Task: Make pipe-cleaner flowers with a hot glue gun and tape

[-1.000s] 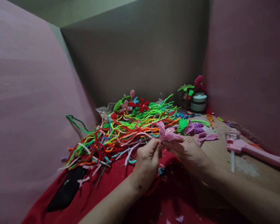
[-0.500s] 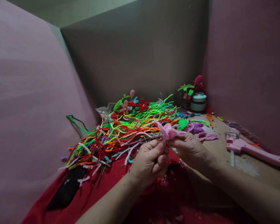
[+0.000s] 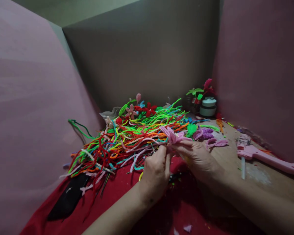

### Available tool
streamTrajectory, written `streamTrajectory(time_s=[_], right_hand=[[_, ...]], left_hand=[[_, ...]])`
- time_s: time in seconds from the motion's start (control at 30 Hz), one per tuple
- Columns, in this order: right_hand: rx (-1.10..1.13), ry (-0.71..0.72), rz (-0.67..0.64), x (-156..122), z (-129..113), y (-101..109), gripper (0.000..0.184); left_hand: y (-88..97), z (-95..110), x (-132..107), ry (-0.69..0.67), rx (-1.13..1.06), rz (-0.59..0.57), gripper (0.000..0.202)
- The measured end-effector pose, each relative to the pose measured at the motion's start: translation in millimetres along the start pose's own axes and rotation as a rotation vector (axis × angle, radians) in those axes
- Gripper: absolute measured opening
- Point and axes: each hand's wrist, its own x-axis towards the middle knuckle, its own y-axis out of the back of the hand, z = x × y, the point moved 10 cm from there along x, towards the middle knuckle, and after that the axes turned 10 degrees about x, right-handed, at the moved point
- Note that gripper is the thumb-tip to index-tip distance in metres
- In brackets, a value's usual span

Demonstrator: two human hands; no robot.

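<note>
A pink pipe-cleaner flower (image 3: 174, 136) is held up in front of me, its looped petals spread to the left and right. My right hand (image 3: 198, 156) pinches it from the right, the fingers closed at its base. My left hand (image 3: 156, 171) is closed just below the flower, its thumb and fingertips pressed together at the underside. What exactly lies between the left fingertips is hidden. Behind both hands lies a big heap of coloured pipe cleaners (image 3: 134, 137).
A pink glue gun (image 3: 267, 156) with a glue stick lies at the right on the brown board (image 3: 279, 186). A black phone (image 3: 68, 197) rests on the red cloth (image 3: 117, 202). Finished flowers (image 3: 150, 110) and a pale lidded jar (image 3: 208, 107) stand at the back. Pink panels rise on both sides.
My left hand has turned so its back faces up more, staying under the flower. The flower has tilted a little, and a yellow piece now shows beside my left wrist.
</note>
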Motion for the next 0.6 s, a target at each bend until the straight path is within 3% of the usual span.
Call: streamTrajectory(time_s=[0.1, 0.23, 0.37, 0.6], right_hand=[[-0.047, 0.026, 0.011, -2, -2, 1, 0.009], [-0.102, 0.004, 0.022, -2, -2, 5, 0.008], [-0.120, 0.010, -0.005, -2, -5, 5, 0.013], [0.011, -0.095, -0.003, 1, 3, 3, 0.010]], left_hand=[[-5.6, -6, 1, 0.045, -0.042, -0.047, 0.020], [-19.4, -17, -1, 0.294, -0.382, -0.168, 0.030], [-30.3, -16, -5, 0.446, -0.667, -0.258, 0.023], [-55.9, -10, -12, 0.518, -1.179, -0.517, 0.014]])
